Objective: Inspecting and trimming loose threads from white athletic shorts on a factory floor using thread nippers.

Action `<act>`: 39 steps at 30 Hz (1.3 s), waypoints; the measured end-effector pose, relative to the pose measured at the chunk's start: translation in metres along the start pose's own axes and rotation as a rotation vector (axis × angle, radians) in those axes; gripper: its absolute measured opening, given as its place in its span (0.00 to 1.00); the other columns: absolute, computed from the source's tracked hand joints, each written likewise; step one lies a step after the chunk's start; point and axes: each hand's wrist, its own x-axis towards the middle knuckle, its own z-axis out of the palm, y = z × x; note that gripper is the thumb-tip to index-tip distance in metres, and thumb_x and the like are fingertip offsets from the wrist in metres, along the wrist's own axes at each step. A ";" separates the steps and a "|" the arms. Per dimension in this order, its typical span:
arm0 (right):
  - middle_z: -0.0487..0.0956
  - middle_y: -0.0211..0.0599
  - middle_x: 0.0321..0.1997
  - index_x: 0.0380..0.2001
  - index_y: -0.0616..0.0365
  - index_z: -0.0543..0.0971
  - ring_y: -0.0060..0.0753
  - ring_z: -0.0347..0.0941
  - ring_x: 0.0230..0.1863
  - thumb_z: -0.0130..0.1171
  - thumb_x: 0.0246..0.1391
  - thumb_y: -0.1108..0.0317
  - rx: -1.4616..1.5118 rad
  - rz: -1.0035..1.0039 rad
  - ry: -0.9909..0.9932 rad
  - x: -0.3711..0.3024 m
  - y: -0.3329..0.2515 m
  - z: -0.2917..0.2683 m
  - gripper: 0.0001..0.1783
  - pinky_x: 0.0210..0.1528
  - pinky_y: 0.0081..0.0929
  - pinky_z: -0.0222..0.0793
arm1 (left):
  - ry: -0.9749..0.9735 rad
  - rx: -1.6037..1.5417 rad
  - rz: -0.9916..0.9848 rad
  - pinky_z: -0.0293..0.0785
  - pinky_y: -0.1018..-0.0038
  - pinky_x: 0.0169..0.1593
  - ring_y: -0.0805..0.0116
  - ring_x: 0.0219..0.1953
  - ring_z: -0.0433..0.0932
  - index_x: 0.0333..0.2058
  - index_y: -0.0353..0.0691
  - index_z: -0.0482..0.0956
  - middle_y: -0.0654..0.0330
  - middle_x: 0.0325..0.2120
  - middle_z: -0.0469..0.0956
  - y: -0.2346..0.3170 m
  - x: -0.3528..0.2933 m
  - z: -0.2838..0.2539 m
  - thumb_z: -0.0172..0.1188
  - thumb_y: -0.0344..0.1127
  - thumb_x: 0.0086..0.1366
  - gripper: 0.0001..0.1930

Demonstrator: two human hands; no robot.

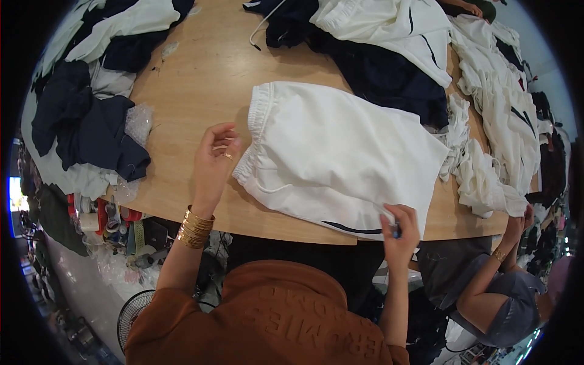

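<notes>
The wooden surface [201,91] fills the middle of the view, curving away toward 12 o'clock; heaps of dark navy and white garments [91,121] crowd its 9 o'clock edge, and more white garments [499,103] trail down the 3 o'clock side, with a navy and white pile [377,48] at 12 o'clock; the white shorts [340,158] lie flat at the centre, long axis running from the gathered waistband at about 10 o'clock down to the leg hem at 4 o'clock, a dark stripe showing along the near hem; the left hand [214,161] sits just at 9 o'clock of the waistband, fingers loosely curled and half open, holding nothing I can make out, touching or almost touching the band's edge; the right hand [400,228] is at 5 o'clock, pinched narrow on the hem corner, a small blue thing partly hidden in it; both hands bracket the shorts end to end; another person's hand [517,222] reaches up at 4 o'clock toward the white pile
</notes>
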 end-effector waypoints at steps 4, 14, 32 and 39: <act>0.71 0.34 0.38 0.34 0.50 0.77 0.35 0.74 0.29 0.61 0.34 0.78 0.034 -0.092 -0.166 -0.011 -0.019 0.054 0.18 0.26 0.28 0.68 | -0.120 -0.027 0.045 0.66 0.82 0.43 0.78 0.37 0.70 0.40 0.35 0.73 0.64 0.35 0.74 0.010 -0.010 0.019 0.53 0.26 0.59 0.09; 0.73 0.28 0.23 0.26 0.60 0.73 0.22 0.68 0.26 0.60 0.44 0.74 0.558 0.507 -0.273 -0.015 0.000 0.033 0.05 0.29 0.18 0.62 | 0.084 -0.149 -0.016 0.66 0.82 0.45 0.77 0.38 0.71 0.39 0.34 0.74 0.62 0.35 0.75 0.007 0.001 -0.022 0.52 0.26 0.60 0.08; 0.68 0.31 0.19 0.24 0.64 0.71 0.21 0.61 0.23 0.56 0.47 0.77 -0.145 0.175 0.100 -0.013 0.024 -0.046 0.04 0.28 0.18 0.59 | -0.262 -0.049 -0.286 0.65 0.84 0.36 0.83 0.30 0.68 0.44 0.32 0.70 0.69 0.26 0.72 -0.018 -0.010 -0.019 0.60 0.34 0.57 0.18; 0.77 0.37 0.24 0.30 0.64 0.77 0.23 0.74 0.29 0.51 0.51 0.78 0.137 0.254 -0.021 -0.025 -0.008 -0.034 0.05 0.33 0.20 0.67 | -0.608 -0.224 -0.437 0.66 0.82 0.42 0.82 0.35 0.70 0.48 0.35 0.69 0.68 0.31 0.74 0.009 -0.021 -0.006 0.61 0.28 0.54 0.22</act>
